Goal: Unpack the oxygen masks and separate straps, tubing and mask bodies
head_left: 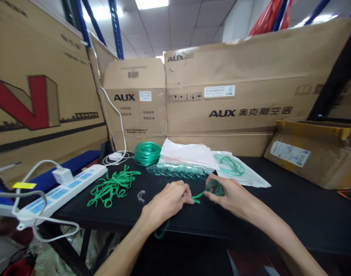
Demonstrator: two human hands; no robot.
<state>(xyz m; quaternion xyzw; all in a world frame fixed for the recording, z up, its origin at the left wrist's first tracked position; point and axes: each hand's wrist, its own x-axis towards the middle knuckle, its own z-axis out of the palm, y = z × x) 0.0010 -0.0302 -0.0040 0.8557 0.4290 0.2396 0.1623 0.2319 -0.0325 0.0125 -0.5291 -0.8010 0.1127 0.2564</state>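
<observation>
Over the front of the black table, my left hand pinches a green elastic strap between thumb and fingers. The strap runs across to a translucent green face mask, which my right hand grips around its side. Part of the mask is hidden by my fingers. Below my left wrist, a green loop hangs at the table edge. Left of that hand lies a tangled pile of green straps, with small clear pieces beside it. Behind my hands, a row of overlapping clear-green masks stretches sideways.
A coil of green tubing and white plastic packages stand at the back. Another package shows tubing inside. A power strip with cables lies left; a taped carton sits right. Cardboard panels wall the table.
</observation>
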